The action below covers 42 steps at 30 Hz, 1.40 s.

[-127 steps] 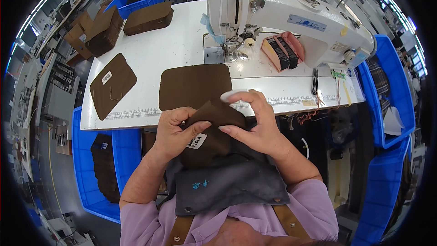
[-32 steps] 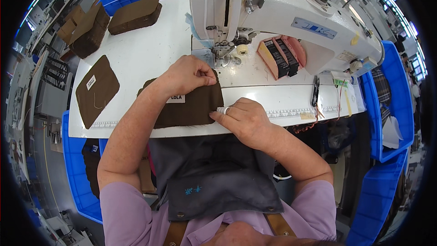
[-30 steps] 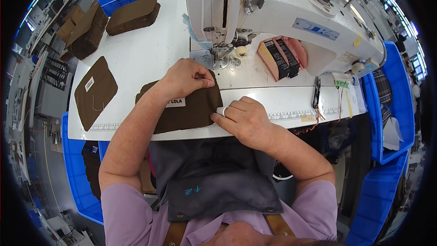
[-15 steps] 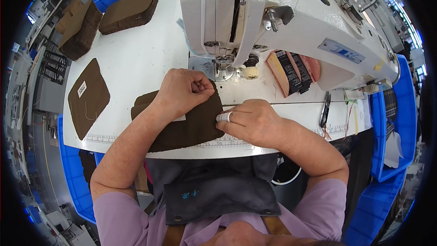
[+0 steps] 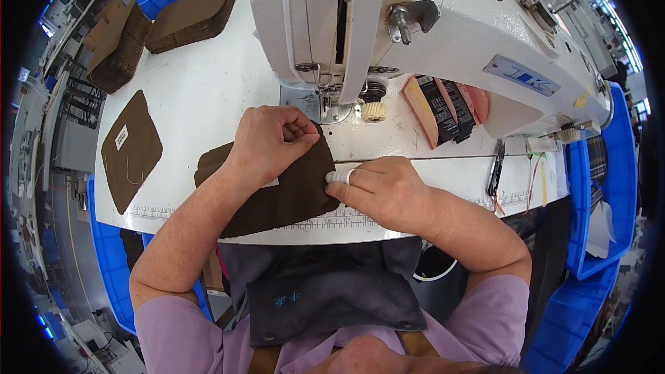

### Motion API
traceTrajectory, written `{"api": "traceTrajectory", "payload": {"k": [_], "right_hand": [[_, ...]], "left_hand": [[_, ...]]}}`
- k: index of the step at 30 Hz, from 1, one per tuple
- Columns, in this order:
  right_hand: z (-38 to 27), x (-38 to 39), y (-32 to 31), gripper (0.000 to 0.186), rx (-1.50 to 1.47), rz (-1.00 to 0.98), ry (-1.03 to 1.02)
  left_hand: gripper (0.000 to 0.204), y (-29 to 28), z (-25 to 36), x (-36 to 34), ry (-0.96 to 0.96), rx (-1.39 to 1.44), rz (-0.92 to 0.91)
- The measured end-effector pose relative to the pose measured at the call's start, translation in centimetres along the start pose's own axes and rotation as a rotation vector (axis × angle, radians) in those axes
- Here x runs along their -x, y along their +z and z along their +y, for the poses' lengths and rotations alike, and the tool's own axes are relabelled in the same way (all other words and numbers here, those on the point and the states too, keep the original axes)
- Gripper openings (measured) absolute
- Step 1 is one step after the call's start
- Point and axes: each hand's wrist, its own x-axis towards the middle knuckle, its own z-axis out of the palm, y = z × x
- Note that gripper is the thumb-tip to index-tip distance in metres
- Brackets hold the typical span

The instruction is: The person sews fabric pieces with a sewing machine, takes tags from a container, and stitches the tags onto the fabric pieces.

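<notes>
The white desk (image 5: 208, 83) carries the white sewing machine (image 5: 443, 34), its arm stretching to the right over a pink box (image 5: 436, 107). Stacked brown fabric (image 5: 190, 17) sits beyond and left of the machine's needle end. The labelled panel (image 5: 308, 176) shows the real change: about four seconds ago it was folded up in the air over the lap, while now it lies flat on the desk, just in front of the machine's needle plate, apparently over another brown layer. That puts its upper right corner close beside the presser foot; whether any edge is beneath the foot I cannot tell. A loose brown panel (image 5: 131, 156) rests well to the machine's left, unmoved. Of the two hands, the left hand (image 5: 267, 142) pinches the corner nearest the machine's foot, and the right hand (image 5: 391, 190), fingers curled, grips the right edge nearer the wearer. The white label (image 5: 271, 182), in front of the machine, has become largely hidden by the left forearm.
</notes>
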Motion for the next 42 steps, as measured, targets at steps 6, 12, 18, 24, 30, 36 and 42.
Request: {"api": "traceTrajectory", "payload": {"k": [6,12,18,24,30,36,42], "right_hand": [[-0.2,-0.1,-0.4,0.03,0.03,-0.026,-0.001],[-0.2,-0.2,-0.2,0.022,0.065,-0.008,-0.03],[-0.4,-0.1,0.0,0.019,0.044,-0.035,-0.039],[-0.1,-0.1,0.5,0.016,0.066,-0.012,-0.056],[0.9,-1.6,0.8,0.014,0.137,-0.035,0.019],[1.6,-1.8,1.6,0.016,0.178,0.007,0.074],[2.0,-1.7,1.8,0.018,0.184,0.053,0.07]], "left_hand": [[0.016,0.2,-0.1,-0.1,-0.012,-0.021,0.005],[0.012,0.3,0.2,0.4,-0.005,-0.022,0.029],[0.017,1.6,-0.5,1.9,0.296,-0.301,0.191],[0.02,2.2,-0.1,3.3,0.531,-0.53,0.26],[0.022,1.8,-1.6,0.6,0.557,-0.513,0.255],[0.023,1.5,-2.5,-1.0,0.573,-0.487,0.264],[0.022,1.5,-2.8,-1.6,0.607,-0.461,0.288]]}}
